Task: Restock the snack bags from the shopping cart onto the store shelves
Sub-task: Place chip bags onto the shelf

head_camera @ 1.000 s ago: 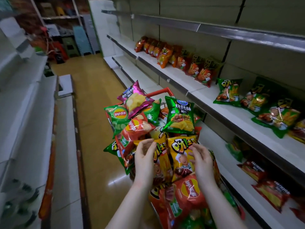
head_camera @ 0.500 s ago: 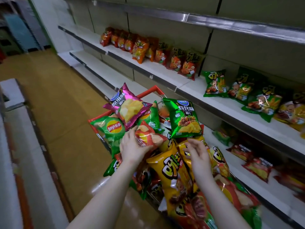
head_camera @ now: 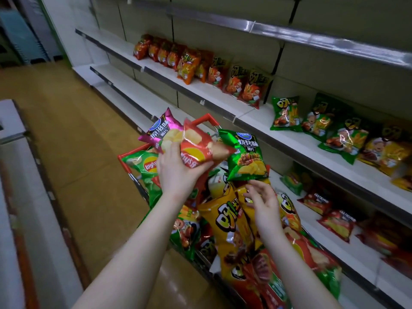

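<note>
Currently the left hand [head_camera: 178,175] grips a red crinkly foil crisp bag [head_camera: 200,148] from below, fingers curled round its lower end. The logo reads upside down. The bag is held clear above the heap, not yet near any shelf.

The right hand [head_camera: 264,204] is slack, its fingers loosely spread. The tips are at the top edge of a yellow foil snack bag [head_camera: 225,221] and do not close round it.

Both bags belong to the heaped load of a red-cornered wire shopping cart [head_camera: 209,118]. A pink foil bag [head_camera: 160,128] and a green foil bag [head_camera: 246,157] flank the held one.

White metal store shelves [head_camera: 256,118] run along the right. The middle tier carries orange-red bags [head_camera: 245,88], then green printed bags [head_camera: 285,112]. The lower tier carries flat red bags [head_camera: 336,221].

Step, as judged: one bag is picked and its transfer to the shelf is not begun.

Next move calls for carrying it rightward, turning it upright and face out. It should go beside its own kind, probably on the lower tier, though the print there is too blurred to confirm.
</note>
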